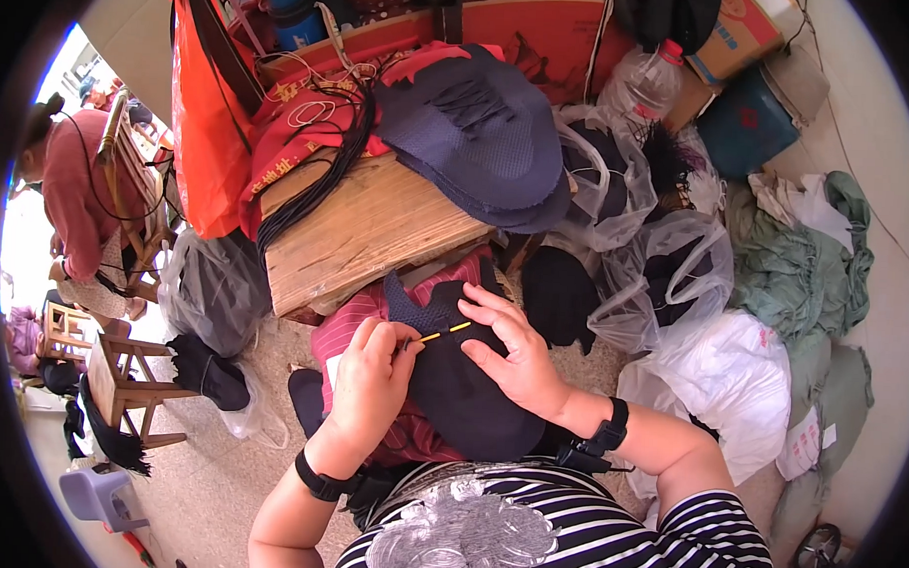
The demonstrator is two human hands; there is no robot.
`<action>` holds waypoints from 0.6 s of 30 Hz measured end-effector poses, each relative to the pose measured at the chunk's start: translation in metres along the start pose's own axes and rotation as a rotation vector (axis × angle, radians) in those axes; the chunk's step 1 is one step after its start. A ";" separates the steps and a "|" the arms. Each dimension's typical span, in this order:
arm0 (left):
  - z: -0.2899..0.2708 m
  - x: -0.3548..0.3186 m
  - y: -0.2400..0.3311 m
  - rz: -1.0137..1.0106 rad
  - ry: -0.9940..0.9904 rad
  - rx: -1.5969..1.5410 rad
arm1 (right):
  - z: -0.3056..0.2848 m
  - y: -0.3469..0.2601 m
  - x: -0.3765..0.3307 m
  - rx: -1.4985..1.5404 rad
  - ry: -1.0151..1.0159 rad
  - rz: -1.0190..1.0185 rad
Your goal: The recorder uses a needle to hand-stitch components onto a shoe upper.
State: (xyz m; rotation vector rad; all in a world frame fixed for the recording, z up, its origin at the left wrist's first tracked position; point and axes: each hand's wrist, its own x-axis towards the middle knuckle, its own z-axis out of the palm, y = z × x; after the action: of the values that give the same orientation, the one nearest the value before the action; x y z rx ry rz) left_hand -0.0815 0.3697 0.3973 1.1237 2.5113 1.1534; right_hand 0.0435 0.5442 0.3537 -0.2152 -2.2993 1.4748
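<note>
A dark fabric piece (471,395) lies across my lap, over a red striped cloth (358,311). A thin yellow strip (460,327) shows on its upper part, broken by a dark stretch in the middle; whether it is a cord or a rod I cannot tell. My left hand (377,366) pinches the strip's left end between thumb and fingertips. My right hand (515,354) lies on the fabric with its fingers apart, close to the strip's right end. Just above, a blue-grey fabric part (414,308) sticks out beside the dark piece.
Before me stands a wooden bench (366,231) with stacked navy fabric pieces (480,135) and a bundle of black cords (327,194). Plastic bags (665,281) lie at the right, a small wooden stool (121,383) at the left. Another person (83,171) sits far left.
</note>
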 end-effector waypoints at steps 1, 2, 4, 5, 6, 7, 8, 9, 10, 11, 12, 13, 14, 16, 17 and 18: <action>-0.002 0.000 -0.002 0.001 0.000 0.003 | 0.002 -0.001 0.003 0.002 0.019 -0.018; -0.004 0.000 -0.004 -0.037 -0.002 -0.062 | 0.005 -0.002 0.004 -0.011 -0.001 -0.056; -0.009 0.001 -0.008 -0.070 -0.001 -0.122 | 0.009 -0.006 0.008 -0.043 -0.031 -0.129; -0.011 0.000 -0.010 -0.110 -0.011 -0.154 | 0.010 -0.007 0.009 -0.033 -0.014 -0.128; -0.011 -0.001 -0.010 -0.191 -0.031 -0.178 | 0.009 -0.008 0.011 -0.043 -0.018 -0.137; -0.009 -0.002 -0.010 -0.153 -0.023 -0.193 | 0.008 -0.008 0.012 -0.062 -0.031 -0.138; -0.005 -0.004 -0.009 -0.125 -0.006 -0.210 | 0.004 -0.008 0.013 -0.070 -0.021 -0.139; -0.001 -0.005 -0.007 -0.125 0.001 -0.215 | 0.001 -0.008 0.012 -0.074 -0.028 -0.150; 0.005 -0.005 -0.005 -0.044 0.047 -0.232 | -0.003 -0.008 0.013 -0.018 -0.008 -0.086; 0.009 -0.005 -0.003 -0.046 0.050 -0.234 | -0.006 -0.009 0.013 0.043 0.019 -0.032; 0.014 -0.004 -0.002 -0.044 0.053 -0.234 | -0.008 -0.009 0.014 -0.062 0.053 -0.092; 0.017 -0.003 0.000 -0.054 0.049 -0.221 | -0.010 -0.009 0.015 -0.058 0.057 -0.091; 0.019 -0.002 0.001 -0.056 0.057 -0.230 | -0.013 -0.010 0.016 -0.138 0.049 -0.134; 0.020 0.000 0.002 -0.087 0.032 -0.271 | -0.019 -0.011 0.021 -0.281 0.030 -0.263; 0.021 0.000 0.003 -0.167 -0.013 -0.282 | -0.020 -0.012 0.023 -0.283 0.027 -0.282; 0.021 0.001 0.003 -0.130 0.008 -0.294 | -0.022 -0.014 0.026 -0.373 -0.032 -0.371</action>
State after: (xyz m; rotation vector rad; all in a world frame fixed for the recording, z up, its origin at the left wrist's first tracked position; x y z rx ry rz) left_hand -0.0716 0.3833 0.3852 0.8684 2.2819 1.4316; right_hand 0.0305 0.5658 0.3804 0.1307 -2.4575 0.8724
